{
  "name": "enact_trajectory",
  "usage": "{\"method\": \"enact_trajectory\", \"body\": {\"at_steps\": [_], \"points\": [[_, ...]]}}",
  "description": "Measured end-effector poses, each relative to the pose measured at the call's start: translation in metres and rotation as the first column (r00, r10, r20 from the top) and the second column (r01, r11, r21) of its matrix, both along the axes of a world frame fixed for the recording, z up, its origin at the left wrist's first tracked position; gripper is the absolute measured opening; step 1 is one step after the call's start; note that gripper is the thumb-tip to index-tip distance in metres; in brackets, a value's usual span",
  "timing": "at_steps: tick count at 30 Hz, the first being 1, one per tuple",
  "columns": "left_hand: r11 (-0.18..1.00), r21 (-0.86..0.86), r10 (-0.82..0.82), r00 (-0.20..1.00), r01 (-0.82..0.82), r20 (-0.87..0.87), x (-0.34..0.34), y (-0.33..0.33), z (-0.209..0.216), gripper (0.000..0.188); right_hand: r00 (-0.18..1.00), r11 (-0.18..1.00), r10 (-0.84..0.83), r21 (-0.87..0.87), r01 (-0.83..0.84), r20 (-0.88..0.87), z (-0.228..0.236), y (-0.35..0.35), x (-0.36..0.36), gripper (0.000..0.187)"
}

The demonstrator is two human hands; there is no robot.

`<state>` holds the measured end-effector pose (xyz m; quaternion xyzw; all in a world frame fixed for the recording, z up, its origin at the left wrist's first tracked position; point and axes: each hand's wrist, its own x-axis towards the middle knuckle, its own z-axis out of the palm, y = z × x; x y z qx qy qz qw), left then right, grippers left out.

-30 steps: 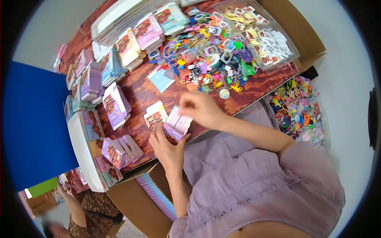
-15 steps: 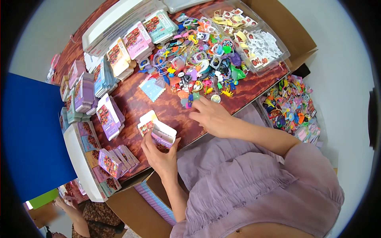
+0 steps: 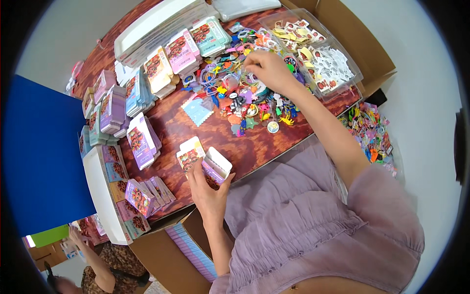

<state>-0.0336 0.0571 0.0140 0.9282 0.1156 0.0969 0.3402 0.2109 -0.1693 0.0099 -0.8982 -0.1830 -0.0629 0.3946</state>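
My left hand (image 3: 209, 192) holds a small purple cardboard box (image 3: 213, 171) at the table's near edge. The box's white flap stands up and its inside faces me. Against its left side lies a cream card box blank (image 3: 190, 153) with a printed picture. My right hand (image 3: 267, 68) is over the far part of a pile of small colourful plastic trinkets (image 3: 234, 100). Its fingers are curled together, and whether they pinch something is hidden. Left of the pile lies a light blue card (image 3: 198, 111) with a zigzag edge.
Stacks of flat boxes (image 3: 182, 51) line the far left, with small filled-out purple boxes (image 3: 149, 195) nearer. A clear tray (image 3: 360, 77) holds cut paper pieces. A bag of trinkets (image 3: 369, 132) sits below the table's right edge. Another person's arm (image 3: 95, 267) shows at lower left.
My right hand has moved from the pile's near edge to its far part. A green star trinket now lies where it was. My left hand keeps the purple box; the whole view has shifted slightly.
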Motion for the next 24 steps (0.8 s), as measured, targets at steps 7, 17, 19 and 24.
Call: {"method": "enact_trajectory", "body": {"at_steps": [7,17,19,24], "points": [[0.998,0.024,-0.062,0.998,0.061,0.019,0.004,-0.002,0.001,0.080,0.850,0.893,0.222,-0.450,0.019,0.477,-0.020,0.018,0.040,0.009],[0.998,-0.003,-0.061,0.998,0.061,0.009,0.017,-0.013,-0.001,0.078,0.796,0.644,0.492,0.763,-0.062,-0.351,0.044,0.004,-0.019,0.012],[0.999,0.018,-0.046,0.999,0.046,-0.024,0.024,-0.022,-0.004,0.078,0.665,0.525,0.619,0.850,0.045,-0.418,0.030,0.008,-0.038,0.014],[0.997,0.041,-0.058,0.997,0.060,-0.047,0.028,-0.031,0.001,0.079,0.407,0.600,0.700,0.792,0.113,-0.587,0.002,0.034,-0.087,0.012]]}}
